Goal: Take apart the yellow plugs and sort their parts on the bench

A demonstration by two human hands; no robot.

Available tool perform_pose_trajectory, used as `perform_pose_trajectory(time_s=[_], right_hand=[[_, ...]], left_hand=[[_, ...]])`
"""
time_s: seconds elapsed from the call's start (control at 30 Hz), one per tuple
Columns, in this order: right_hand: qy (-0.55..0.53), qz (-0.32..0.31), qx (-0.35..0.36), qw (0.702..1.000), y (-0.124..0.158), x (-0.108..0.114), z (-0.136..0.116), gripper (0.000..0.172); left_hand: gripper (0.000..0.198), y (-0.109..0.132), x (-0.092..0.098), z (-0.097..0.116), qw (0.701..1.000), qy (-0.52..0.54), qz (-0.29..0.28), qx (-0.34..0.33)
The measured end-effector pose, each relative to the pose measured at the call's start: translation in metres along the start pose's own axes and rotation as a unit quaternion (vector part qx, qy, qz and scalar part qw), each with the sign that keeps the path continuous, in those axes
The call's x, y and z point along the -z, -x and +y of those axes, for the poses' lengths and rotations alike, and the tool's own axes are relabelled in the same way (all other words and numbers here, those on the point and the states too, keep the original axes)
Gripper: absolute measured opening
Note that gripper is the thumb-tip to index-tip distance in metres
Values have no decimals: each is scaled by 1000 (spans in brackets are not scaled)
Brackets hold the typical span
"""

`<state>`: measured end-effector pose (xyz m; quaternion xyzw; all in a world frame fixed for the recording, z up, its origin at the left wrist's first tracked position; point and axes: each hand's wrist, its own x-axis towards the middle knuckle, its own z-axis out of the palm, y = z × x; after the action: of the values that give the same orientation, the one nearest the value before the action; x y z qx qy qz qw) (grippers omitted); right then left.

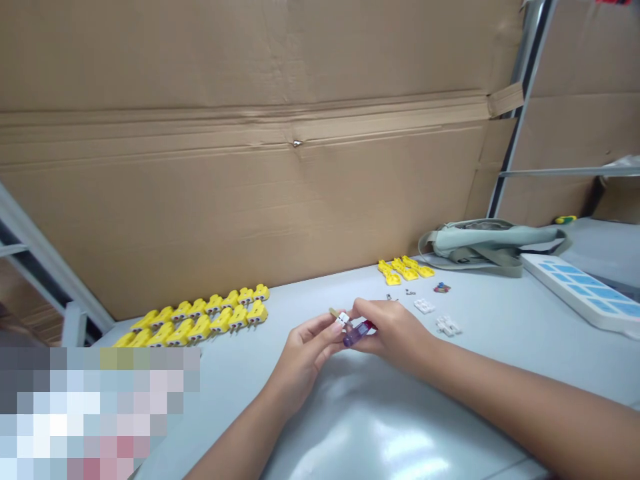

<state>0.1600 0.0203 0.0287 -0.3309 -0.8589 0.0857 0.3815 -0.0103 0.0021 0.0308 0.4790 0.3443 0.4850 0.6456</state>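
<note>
My left hand (pixel 303 353) pinches a small white plastic plug part (pixel 343 319) with a brass-coloured piece at its upper left. Close beside it, my right hand (pixel 397 327) grips a see-through purple and red tool (pixel 356 333). The tool's exact kind is hard to make out, and fingers partly cover it. Whether it touches the white part cannot be told. Beyond my right hand lie white plastic parts (pixel 424 306), more white parts (pixel 449 326), small metal pieces (pixel 410 292) and a little pile of coloured pieces (pixel 442 288).
Two rows of yellow plugs (pixel 200 327) stand at the left by the cardboard wall (pixel 250 220). Yellow plug shells (pixel 401 268) lie at the back right, near a grey-green bag (pixel 480 243). A white tray with blue panels (pixel 585 293) lies far right. The lower left is pixelated.
</note>
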Motion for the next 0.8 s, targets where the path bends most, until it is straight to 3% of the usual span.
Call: perform_pose_trajectory(time_s=[0.17,0.4,0.5,0.6,0.8], right_hand=[[7,-20,23,1000,1,1,2,13],[-34,-36,33,998,0,5,2,37],[-27,-49,62,997,0,5,3,29],[-36,-53,41,997,1,5,3,23],[-73,-80,5,994,-1,8,4,22]], left_hand=[[30,-2,6,-4,999,-24,27,1],[28,-2,11,-3,992,-122,-23,-27],[33,-3,11,-4,990,-136,-1,-20],[30,-5,12,-5,991,-131,28,-11],[20,-8,17,-3,988,-149,-30,-14]])
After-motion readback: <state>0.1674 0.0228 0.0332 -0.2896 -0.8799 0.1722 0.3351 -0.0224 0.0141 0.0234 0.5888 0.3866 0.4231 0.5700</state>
